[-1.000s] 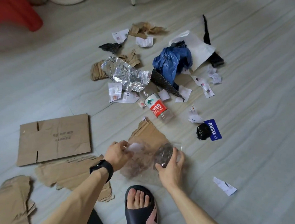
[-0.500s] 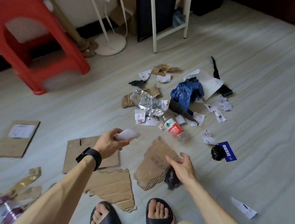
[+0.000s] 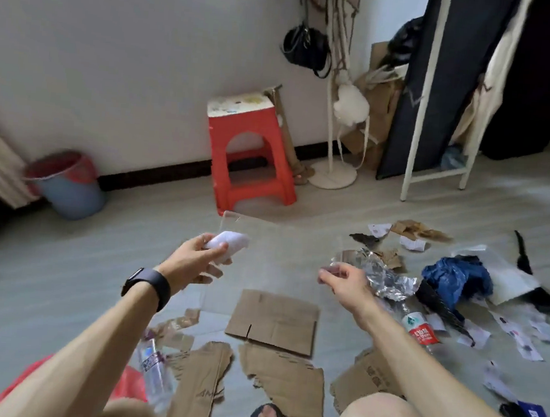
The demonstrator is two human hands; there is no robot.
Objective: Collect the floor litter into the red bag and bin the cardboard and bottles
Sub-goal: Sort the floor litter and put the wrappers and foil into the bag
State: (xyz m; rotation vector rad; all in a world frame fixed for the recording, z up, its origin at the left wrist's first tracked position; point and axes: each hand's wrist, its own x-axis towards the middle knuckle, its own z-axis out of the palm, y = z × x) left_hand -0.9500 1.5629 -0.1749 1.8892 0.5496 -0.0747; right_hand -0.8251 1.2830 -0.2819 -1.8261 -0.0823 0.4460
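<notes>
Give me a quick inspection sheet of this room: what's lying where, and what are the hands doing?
Surface: pale plank floor, littered.
Job's things: cardboard pieces; red-label bottle; clear bottle; red bag at lower left; bin by the wall.
Clutter: foil, blue bag, paper scraps.
Hands: left hand grips white paper; right hand pinches a clear plastic sheet.
Cables: nothing seen.
Surroundings: red stool, stand, white rack.

Stool (image 3: 250, 153) right of bin (image 3: 68, 185)
</notes>
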